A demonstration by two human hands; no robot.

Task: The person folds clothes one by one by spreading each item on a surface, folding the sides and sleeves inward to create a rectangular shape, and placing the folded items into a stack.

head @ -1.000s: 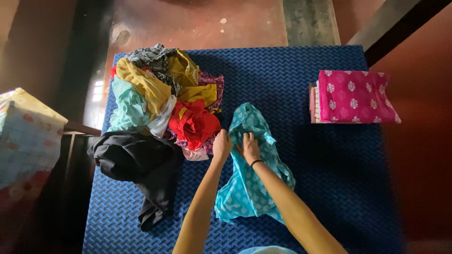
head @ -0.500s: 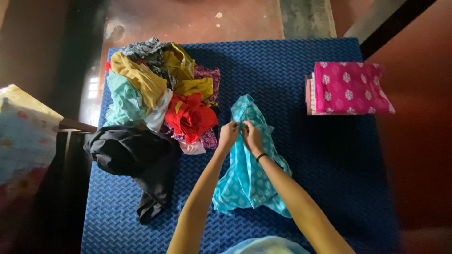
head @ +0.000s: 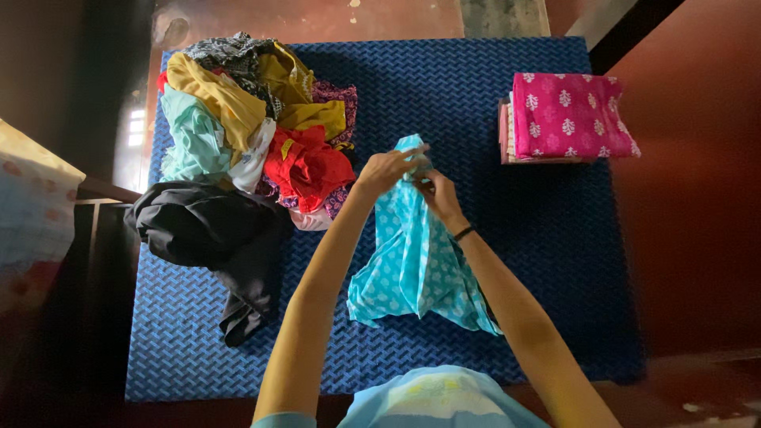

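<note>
On the blue mat (head: 491, 261), the left hand (head: 386, 169) and right hand (head: 435, 191) both pinch the top edge of a turquoise printed garment (head: 408, 265), which hangs down toward the person. Just left lies a heap of mixed clothes (head: 254, 119) with a black garment (head: 210, 230) at its near side, while a folded pink stack (head: 567, 117) sits well apart at the right.
</note>
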